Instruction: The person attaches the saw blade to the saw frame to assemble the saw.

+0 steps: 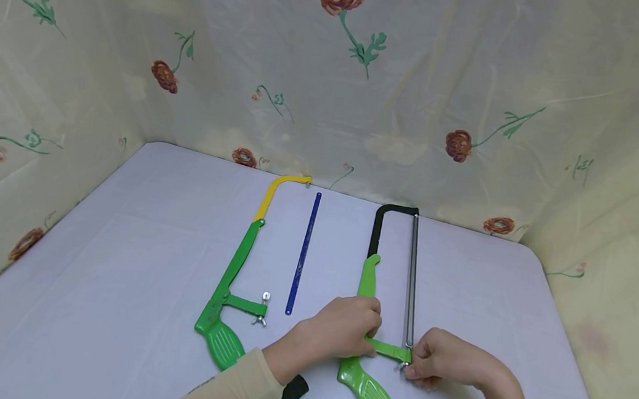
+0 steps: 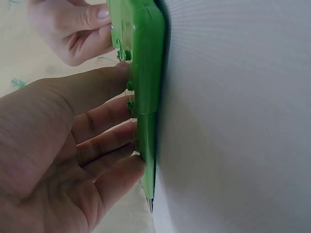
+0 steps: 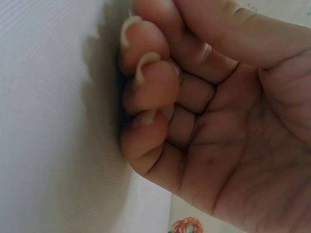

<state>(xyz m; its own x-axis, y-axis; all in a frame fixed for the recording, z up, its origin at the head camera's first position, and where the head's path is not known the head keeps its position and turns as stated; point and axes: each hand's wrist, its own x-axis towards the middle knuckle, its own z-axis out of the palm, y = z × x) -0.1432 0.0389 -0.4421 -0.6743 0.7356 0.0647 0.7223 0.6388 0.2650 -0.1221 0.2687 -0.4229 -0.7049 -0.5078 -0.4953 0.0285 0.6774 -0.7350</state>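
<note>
A hacksaw with a light green handle (image 1: 374, 396) and black front arm (image 1: 376, 231) lies flat on the white table. Its grey blade (image 1: 412, 280) spans from the black arm's tip to the short green crosspiece (image 1: 389, 350). My left hand (image 1: 344, 328) holds the green frame just above that crosspiece, with fingertips along the frame's side (image 2: 148, 58) in the left wrist view. At the crosspiece's outer end, my right hand (image 1: 453, 360) pinches the wing nut (image 1: 403, 367), which the fingers partly cover. The right wrist view shows curled right fingers (image 3: 150, 87) low over the table; the nut is hidden there.
To the left lies a second hacksaw frame (image 1: 237, 262), dark green and yellow, with a wing nut (image 1: 259, 321) on its crosspiece. A loose blue blade (image 1: 303, 254) lies between the two saws. Flowered cloth (image 1: 404, 106) hangs around the table's back and sides.
</note>
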